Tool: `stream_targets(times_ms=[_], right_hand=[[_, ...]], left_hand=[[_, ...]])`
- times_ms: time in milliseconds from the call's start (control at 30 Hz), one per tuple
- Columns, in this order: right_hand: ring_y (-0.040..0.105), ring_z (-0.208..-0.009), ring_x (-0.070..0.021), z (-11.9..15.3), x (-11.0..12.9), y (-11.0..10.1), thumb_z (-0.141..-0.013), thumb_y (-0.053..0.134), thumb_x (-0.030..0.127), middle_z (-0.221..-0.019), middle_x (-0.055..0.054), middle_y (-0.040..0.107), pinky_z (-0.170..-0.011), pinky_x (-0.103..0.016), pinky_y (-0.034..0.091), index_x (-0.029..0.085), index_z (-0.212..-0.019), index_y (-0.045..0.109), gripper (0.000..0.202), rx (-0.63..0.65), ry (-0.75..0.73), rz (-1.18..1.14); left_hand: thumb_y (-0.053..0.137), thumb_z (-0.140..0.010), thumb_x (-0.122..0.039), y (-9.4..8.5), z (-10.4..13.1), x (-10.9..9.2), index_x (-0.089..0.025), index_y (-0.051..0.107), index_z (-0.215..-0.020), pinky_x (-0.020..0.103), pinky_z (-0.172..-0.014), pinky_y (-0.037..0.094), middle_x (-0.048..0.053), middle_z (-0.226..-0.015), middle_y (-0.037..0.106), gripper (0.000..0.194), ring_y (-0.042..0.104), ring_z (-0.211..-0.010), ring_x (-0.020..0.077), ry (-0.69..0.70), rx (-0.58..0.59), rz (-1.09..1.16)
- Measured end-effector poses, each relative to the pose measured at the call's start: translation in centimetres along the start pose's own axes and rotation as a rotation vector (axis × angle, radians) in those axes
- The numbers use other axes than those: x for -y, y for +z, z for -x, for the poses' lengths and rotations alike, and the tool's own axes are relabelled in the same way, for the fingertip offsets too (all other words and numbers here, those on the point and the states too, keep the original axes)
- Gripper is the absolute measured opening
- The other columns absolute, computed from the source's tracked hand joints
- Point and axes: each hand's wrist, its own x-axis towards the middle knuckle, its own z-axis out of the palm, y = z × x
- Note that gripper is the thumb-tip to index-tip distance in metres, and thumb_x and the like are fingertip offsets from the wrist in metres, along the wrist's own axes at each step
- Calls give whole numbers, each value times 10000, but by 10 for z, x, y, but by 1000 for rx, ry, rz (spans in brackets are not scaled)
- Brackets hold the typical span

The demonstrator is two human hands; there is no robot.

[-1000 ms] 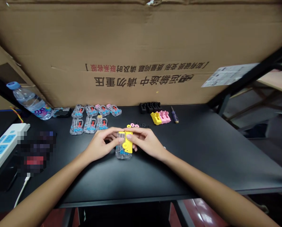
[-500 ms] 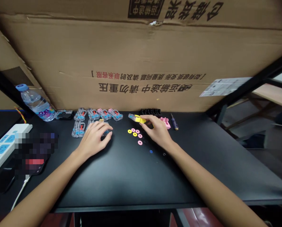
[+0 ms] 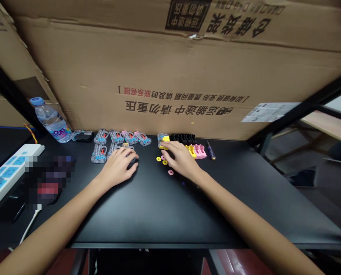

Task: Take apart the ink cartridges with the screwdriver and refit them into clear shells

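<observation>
My left hand [image 3: 119,162] is curled low over the table at the right end of the front row of casings. Between its thumb and fingers is a dark piece [image 3: 131,162], mostly hidden. The nearby clear plastic casings [image 3: 98,153] have red and blue parts inside. My right hand [image 3: 182,158] has its fingertips on the yellow end of a clear-and-yellow plastic piece [image 3: 163,140] at the back of the table. Yellow and pink flat rings [image 3: 171,172] lie below this hand, some covered by it.
Black parts [image 3: 183,138], yellow parts [image 3: 191,151] and pink parts [image 3: 199,151] stand behind my right hand, with a screwdriver [image 3: 211,151] to their right. A water bottle [image 3: 52,121] and power strip [image 3: 13,172] are at left. A cardboard wall [image 3: 170,68] closes the back.
The clear-and-yellow piece has gone from tilted in my right hand to upright at the back of the table. My right hand has shifted slightly left, uncovering yellow parts. The view has shifted slightly.
</observation>
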Motion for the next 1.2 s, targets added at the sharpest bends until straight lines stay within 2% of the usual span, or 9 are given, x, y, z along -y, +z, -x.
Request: stream_targets(times_ms=[167,333,433,567,667,767,933,1067,1200], right_hand=[[626,-1395,-354,-25,17,24,-1065,581,344,-1500,-186,659,-1183,-593,511,179,-1464,634,435,169,-57,8],[592,-1428,-338,-23,9,39,-1051,609,325,-1521,-182,640,-1219,-591,466,183,-1494,609,465,148,-65,21],[618,-1384,-327,-12,-1,29,-1051,603,304,-1462,-161,679,-1197,-561,482,197,-1425,661,394,111,-53,28],[684,-1230,-311,1,-20,6,-1067,543,278,-1308,-135,755,-1093,-521,529,211,-1260,737,281,50,4,28],[702,-1099,-305,9,-35,-10,-1065,516,265,-1181,-130,786,-996,-489,538,210,-1187,755,273,-51,106,82],[694,-1004,-304,16,-48,-24,-1052,523,282,-1067,-131,789,-929,-459,519,197,-1160,765,278,-100,210,223],[686,-905,-315,24,-58,-40,-1012,548,312,-943,-141,778,-826,-424,485,160,-1141,773,301,-16,336,447],[695,-873,-302,25,-57,-41,-988,538,269,-915,-135,782,-784,-395,479,167,-1091,787,288,120,371,441],[704,-893,-300,27,-57,-36,-968,531,191,-941,-139,788,-779,-392,495,165,-1081,793,286,117,358,393]], left_hand=[[609,-1027,-297,-1,-1,2,-224,656,-1306,490,-1080,527,90,-1353,704,292,611,-1284,306,-15,-46,12],[603,-1037,-298,-10,-2,4,-203,671,-1303,505,-1059,528,113,-1353,709,291,623,-1248,325,-56,-73,-42],[585,-1052,-305,-14,-1,0,-193,712,-1208,503,-1034,528,110,-1282,730,230,631,-1184,317,-20,-16,-32],[546,-1084,-345,-18,0,-11,-213,720,-1182,468,-1012,522,90,-1211,731,239,626,-1147,285,131,68,104],[539,-1097,-360,-18,1,-17,-222,710,-1195,456,-995,522,81,-1225,727,240,630,-1147,271,223,98,192],[531,-1105,-389,-18,1,-18,-248,713,-1188,473,-1018,508,74,-1293,719,244,628,-1197,273,231,93,217],[517,-1107,-393,-19,-1,-11,-272,722,-1195,518,-1069,478,67,-1354,712,254,604,-1284,299,183,70,197],[520,-1105,-403,-18,-1,-4,-271,722,-1209,506,-1068,479,69,-1363,713,263,605,-1293,298,143,66,172],[545,-1092,-398,-16,-2,-1,-269,719,-1251,507,-1104,466,72,-1395,701,269,605,-1300,295,116,57,157]])
